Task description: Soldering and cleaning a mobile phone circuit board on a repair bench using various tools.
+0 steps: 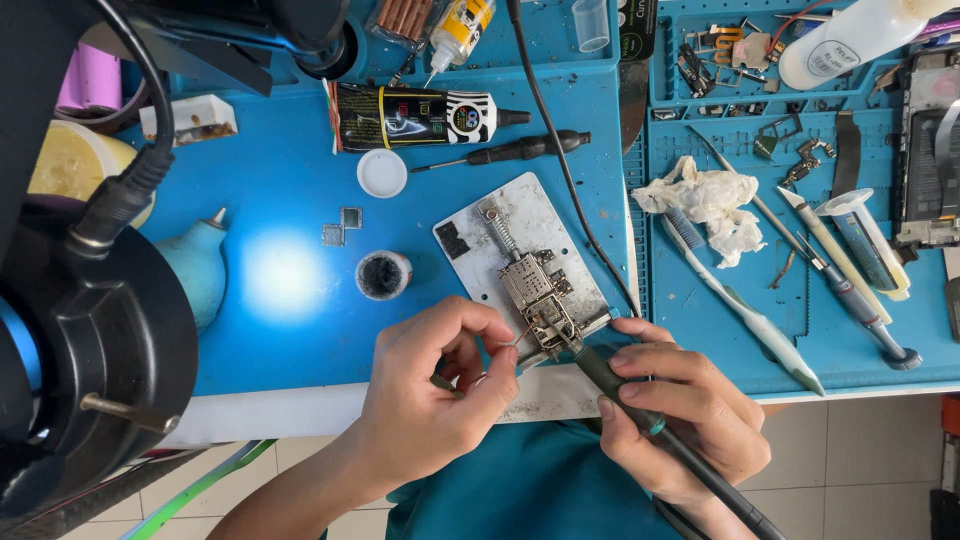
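Observation:
A small circuit board [540,295] is clamped on a silver metal holder plate [520,215] lying on the blue work mat [290,190]. My left hand [440,385] pinches a thin wire whose tip [524,334] touches the board's near edge. My right hand [680,410] grips a dark soldering iron [640,415] like a pen, its tip [560,335] resting on the same spot of the board. The iron's cable runs up across the mat.
A black microscope body [90,330] fills the left. On the mat lie a small pot [383,275], a white cap [382,173], a glue tube [415,117], a screwdriver [520,150], a blue air blower [195,265]. To the right lie tissue [705,205], a toothbrush [740,305] and tools.

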